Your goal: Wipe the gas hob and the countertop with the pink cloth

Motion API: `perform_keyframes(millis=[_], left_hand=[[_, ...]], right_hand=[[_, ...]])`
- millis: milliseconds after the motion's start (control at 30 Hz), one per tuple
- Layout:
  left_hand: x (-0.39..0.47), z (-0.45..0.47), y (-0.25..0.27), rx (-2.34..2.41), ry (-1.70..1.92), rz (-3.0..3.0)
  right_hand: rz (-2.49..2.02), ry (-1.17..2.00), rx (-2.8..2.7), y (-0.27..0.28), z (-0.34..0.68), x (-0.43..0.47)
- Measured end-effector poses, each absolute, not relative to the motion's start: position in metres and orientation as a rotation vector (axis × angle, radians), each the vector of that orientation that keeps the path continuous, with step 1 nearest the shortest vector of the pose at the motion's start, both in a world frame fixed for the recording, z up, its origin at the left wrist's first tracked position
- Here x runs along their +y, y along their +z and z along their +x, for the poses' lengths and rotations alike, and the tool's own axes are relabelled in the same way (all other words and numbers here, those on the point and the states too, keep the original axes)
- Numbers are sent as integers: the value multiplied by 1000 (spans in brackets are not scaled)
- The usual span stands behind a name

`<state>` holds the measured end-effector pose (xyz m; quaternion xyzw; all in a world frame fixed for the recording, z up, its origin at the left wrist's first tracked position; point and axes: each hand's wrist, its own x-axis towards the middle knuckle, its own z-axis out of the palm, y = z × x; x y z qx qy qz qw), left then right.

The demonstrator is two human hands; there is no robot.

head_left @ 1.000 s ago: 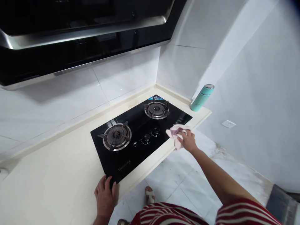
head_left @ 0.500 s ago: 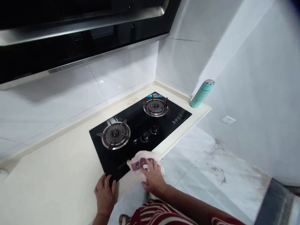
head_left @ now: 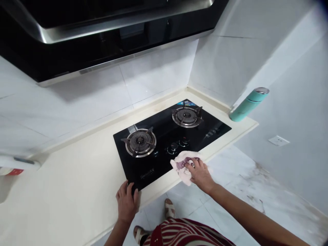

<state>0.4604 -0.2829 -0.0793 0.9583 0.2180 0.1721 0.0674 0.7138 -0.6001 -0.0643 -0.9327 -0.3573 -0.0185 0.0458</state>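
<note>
My right hand (head_left: 201, 173) presses a pale pink cloth (head_left: 186, 178) with a purple patch onto the front edge of the black glass gas hob (head_left: 164, 167). Its fingers are bent over the cloth, and part of the cloth lies on the cream countertop's front strip. My left hand (head_left: 127, 201) rests at the hob's front left corner with its fingers apart and nothing held. Two control knobs (head_left: 174, 147) lie just behind the cloth. The left burner (head_left: 140, 142) and the right burner (head_left: 187, 116) carry dark pan supports.
A turquoise flask (head_left: 248, 106) stands on the countertop (head_left: 84, 171) at the right end. Low overhead hangs a black range hood (head_left: 107, 48). A white object with a red label (head_left: 15, 167) lies at the far left. A wall socket (head_left: 278, 140) is at right.
My right hand has slid the cloth to the right along the hob's front edge. My left hand stays at the corner. The camera view has shifted, bringing the white object into sight.
</note>
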Motion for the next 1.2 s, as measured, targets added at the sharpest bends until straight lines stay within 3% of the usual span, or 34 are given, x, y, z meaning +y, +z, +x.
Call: perform_keyframes(millis=[267, 433, 567, 700, 900, 1200], left_hand=[[-280, 458, -83, 653, 547, 2855], [-269, 454, -91, 620, 646, 2754], [-270, 452, -93, 615, 700, 2697], [-277, 453, -91, 621, 719, 2686], [-282, 453, -85, 650, 675, 2679], [-281, 451, -78, 649, 676, 2545]], right_hand=[[-2366, 324, -1825, -55, 623, -492], [-2077, 98, -1986, -63, 567, -433], [-2004, 151, -2049, -70, 583, -449], [-2214, 231, -1846, -74, 632, -506], [-2417, 113, -1572, -73, 676, -561], [-2198, 374, -1921, -51, 576, -447]])
